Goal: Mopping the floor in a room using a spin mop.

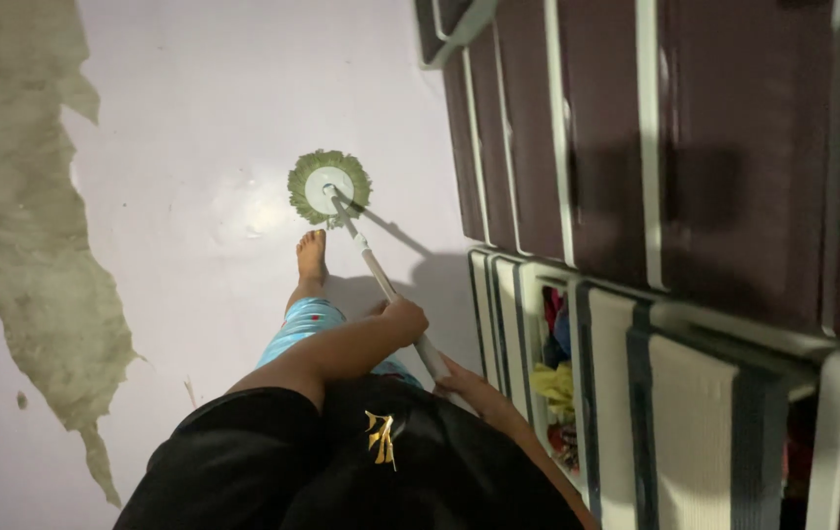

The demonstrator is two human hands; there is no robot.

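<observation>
While the mop handle (380, 273) is gripped by both hands, its long axis is seen running up and left to the green mop head (329, 186) on the floor (194, 118); the left hand (402, 319) is closed nearer the head; the right hand (459, 378) is clasped lower, beside the cloth cabinets (695, 147).

1. Mop head (328, 187) rests on the floor (204, 118), at 12 o'clock from the bare foot (311, 259).
2. Mop handle (380, 280) runs toward 5 o'clock; left hand (403, 319) grips above right hand (459, 378).
3. Storage cabinets (655, 147) stand at 3 o'clock.
</observation>
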